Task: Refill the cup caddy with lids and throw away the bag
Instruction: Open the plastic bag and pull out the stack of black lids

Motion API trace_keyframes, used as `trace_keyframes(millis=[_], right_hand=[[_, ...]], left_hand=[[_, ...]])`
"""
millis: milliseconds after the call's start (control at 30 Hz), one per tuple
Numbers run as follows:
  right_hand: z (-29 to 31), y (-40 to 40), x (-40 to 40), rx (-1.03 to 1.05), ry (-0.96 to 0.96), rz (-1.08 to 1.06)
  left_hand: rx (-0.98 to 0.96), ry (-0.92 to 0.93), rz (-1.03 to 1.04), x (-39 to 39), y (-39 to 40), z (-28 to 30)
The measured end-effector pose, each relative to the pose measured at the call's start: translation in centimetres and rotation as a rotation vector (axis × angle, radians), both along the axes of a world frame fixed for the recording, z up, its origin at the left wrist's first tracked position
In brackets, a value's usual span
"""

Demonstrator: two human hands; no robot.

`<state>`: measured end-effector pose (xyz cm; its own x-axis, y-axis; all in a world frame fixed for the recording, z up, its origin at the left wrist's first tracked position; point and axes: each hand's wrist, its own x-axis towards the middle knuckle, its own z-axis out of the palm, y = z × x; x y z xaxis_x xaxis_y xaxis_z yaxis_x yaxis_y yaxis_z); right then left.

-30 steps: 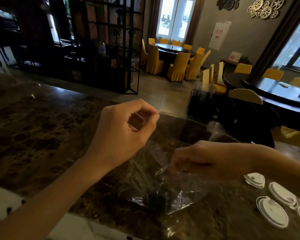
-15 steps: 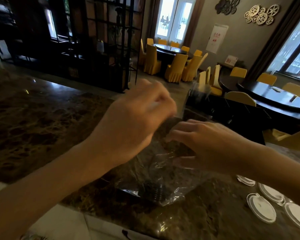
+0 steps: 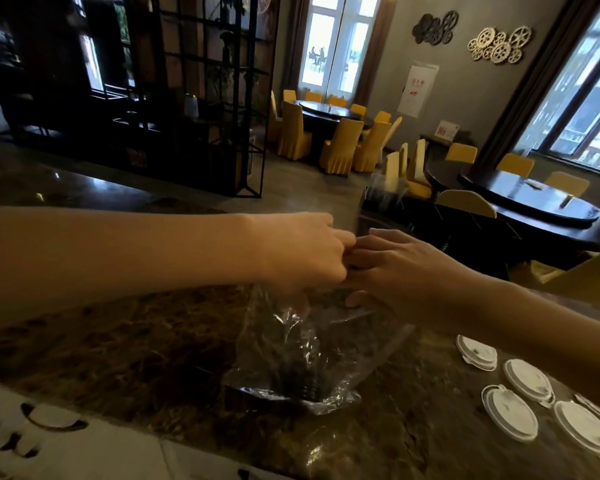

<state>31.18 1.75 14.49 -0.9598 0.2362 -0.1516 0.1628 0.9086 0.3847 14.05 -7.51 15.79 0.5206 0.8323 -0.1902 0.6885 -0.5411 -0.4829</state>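
A clear plastic bag (image 3: 302, 355) stands on the dark marble counter (image 3: 118, 348), with a dark stack of lids (image 3: 302, 382) at its bottom. My left hand (image 3: 302, 254) is closed on the bag's top. My right hand (image 3: 395, 268) meets it fingertip to fingertip at the bag's mouth, fingers on the plastic. Several white lids (image 3: 510, 410) lie flat on the counter at the right. The black cup caddy (image 3: 430, 233) stands just behind my hands, partly hidden.
A white patterned surface (image 3: 66, 448) runs along the counter's near edge. Beyond the counter are dark round tables (image 3: 534, 202), yellow chairs (image 3: 340, 143) and a black metal shelf (image 3: 187, 98).
Both hands rose and came together at the top of the bag. The left hand swung right and closed on the plastic. The view tilted slightly.
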Motion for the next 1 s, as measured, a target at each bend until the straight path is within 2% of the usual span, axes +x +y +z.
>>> trace_keyframes(millis=[67,233,433,600,700,1000], right_hand=[[-0.7,0.3,0.2,0.021,-0.021,0.012],[-2.1,0.8,0.1,0.008,-0.075,0.05],[-3.0,1.6,-0.1,-0.035,-0.001,0.033],[-4.8,1.1,0.4,0.003,-0.002,0.079],[-6.3,0.7,0.4,0.018,-0.031,0.106],[-12.1,0.6,-0.5,-0.054,-0.135,0.174]], left_hand=[[-0.007,0.048,0.025,-0.3,-0.3,-1.4],[-0.041,0.038,0.144,-0.5,0.3,-4.0],[-0.027,0.009,0.213,-0.5,0.1,-6.1],[-0.137,0.075,0.315,0.3,-1.3,-8.8],[-0.116,0.061,0.337,0.2,-2.4,-10.8],[-0.25,-0.022,0.318,1.0,-2.1,-16.0]])
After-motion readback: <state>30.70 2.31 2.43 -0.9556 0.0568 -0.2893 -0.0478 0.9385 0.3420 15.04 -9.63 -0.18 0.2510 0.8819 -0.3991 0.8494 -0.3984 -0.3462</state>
